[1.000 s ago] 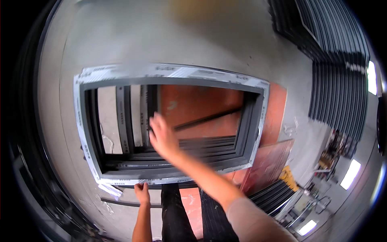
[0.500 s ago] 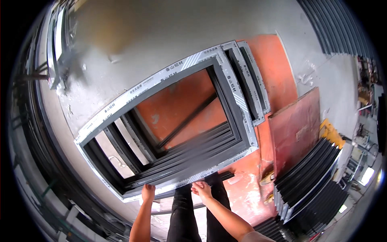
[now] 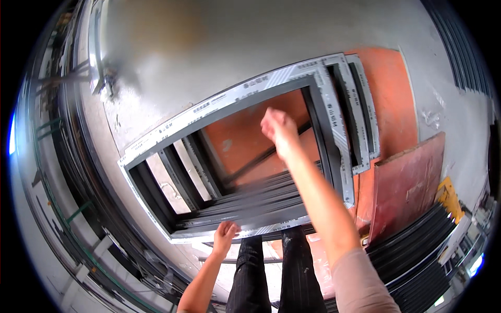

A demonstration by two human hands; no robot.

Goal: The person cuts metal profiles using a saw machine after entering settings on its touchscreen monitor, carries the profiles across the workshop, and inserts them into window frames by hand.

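A large rectangular grey window frame [image 3: 180, 122] with printed protective film lies in front of me, on top of other frames. My left hand [image 3: 224, 236] is at its near rail, left of my legs, fingers curled over the rail's edge. My right hand [image 3: 279, 129] is above the frame's opening, arm stretched forward, fingers curled in and nothing visible in them. Through the opening I see several dark bars [image 3: 250, 198] and an orange board [image 3: 235, 130]. Two more filmed frames [image 3: 360, 109] stick out at the right, partly hidden under the top one.
At the right a dark red board [image 3: 407, 182] stands tilted, beside stacked black profiles [image 3: 412, 240] and a yellow object [image 3: 450, 198]. Long dark profiles [image 3: 94, 172] line a rack at the left. More grey profiles [image 3: 459, 47] lie at the far right.
My right hand has left the near rail and moved forward over the opening. My left hand stays at the near rail. The view has shifted, so the frame sits further right.
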